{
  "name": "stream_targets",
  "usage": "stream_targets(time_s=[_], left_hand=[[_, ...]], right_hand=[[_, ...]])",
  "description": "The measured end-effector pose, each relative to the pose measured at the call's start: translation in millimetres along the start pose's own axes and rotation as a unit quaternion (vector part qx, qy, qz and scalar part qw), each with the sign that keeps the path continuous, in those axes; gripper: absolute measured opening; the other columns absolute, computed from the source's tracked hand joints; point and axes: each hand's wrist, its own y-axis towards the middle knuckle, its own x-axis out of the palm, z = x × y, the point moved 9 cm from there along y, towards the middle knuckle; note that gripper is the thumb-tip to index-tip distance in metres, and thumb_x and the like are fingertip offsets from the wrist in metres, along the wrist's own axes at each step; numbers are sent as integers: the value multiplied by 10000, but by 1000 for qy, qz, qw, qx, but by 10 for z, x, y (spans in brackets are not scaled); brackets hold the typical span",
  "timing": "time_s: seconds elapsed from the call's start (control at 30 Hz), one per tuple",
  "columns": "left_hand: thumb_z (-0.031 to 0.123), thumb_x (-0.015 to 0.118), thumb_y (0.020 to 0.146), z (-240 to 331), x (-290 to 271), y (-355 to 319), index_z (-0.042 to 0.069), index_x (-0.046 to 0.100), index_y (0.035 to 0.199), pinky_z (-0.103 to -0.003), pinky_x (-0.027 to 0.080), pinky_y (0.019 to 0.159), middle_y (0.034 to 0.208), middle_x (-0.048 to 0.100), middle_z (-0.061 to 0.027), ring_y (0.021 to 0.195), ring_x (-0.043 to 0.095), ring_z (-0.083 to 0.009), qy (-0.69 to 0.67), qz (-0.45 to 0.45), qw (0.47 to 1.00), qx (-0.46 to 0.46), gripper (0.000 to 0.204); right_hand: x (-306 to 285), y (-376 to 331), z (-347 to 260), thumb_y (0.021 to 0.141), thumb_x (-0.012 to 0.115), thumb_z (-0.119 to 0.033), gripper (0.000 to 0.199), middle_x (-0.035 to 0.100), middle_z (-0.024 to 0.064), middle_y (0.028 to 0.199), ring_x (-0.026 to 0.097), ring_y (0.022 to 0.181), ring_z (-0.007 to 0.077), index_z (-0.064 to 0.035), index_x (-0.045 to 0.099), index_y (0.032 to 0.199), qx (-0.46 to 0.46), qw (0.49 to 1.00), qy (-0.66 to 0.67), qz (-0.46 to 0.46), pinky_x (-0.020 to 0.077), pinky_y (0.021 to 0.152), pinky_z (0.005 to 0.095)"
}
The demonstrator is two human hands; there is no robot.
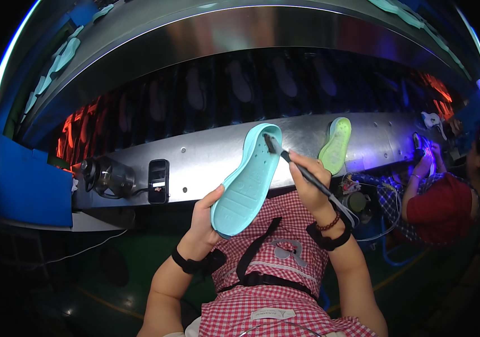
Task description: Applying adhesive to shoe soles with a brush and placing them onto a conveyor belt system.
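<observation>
A turquoise shoe sole [244, 188] is tilted in front of me, its hollow inner face toward me. My left hand [201, 220] grips it by the lower left edge, with the thumb over the rim. In my right hand [311, 188] is a brush [305, 173] with a dark handle and a cord or tube running from its rear. The bristles touch the inside of the sole near its upper end, beside several small holes. A yellow-green sole [336, 145] lies on the metal ledge [200, 149], just beyond my right hand.
On the ledge's left stand a glass jug [108, 176] and a black tray [158, 181]. Dark sole shapes [241, 81] line the recess behind. More turquoise soles [60, 59] lie on the upper shelf. At right, a co-worker [439, 196] handles something under violet light.
</observation>
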Motion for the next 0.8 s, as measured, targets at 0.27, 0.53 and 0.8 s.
stream_targets(time_s=[0.27, 0.53, 0.8], left_hand=[[228, 442, 891, -8, 11, 112, -41, 371, 1241, -375, 511, 815, 1098, 548, -177, 955, 591, -248, 24, 24, 999, 21, 447], [237, 441, 882, -57, -141, 116, -42, 384, 1236, -372, 487, 857, 1135, 532, -191, 995, 574, -265, 37, 48, 998, 1, 454], [274, 405, 895, 123, -229, 196, -25, 378, 1251, -356, 479, 860, 1154, 520, -182, 983, 574, -255, 19, 15, 1000, 8, 465]], right_hand=[[486, -84, -358, 689, 652, -112, 358, 628, 200, 849, 594, 762, 278, 76, 586, 986, -32, 994, -37, -99, 425, 711, 358], [566, -315, -379, 671, 643, -90, 410, 608, 245, 963, 587, 768, 292, 85, 566, 1034, -18, 992, -36, -120, 443, 741, 346], [546, -500, -640, 725, 545, -46, 314, 619, 211, 969, 598, 848, 278, 66, 597, 1013, -4, 955, 191, -227, 458, 775, 346]])
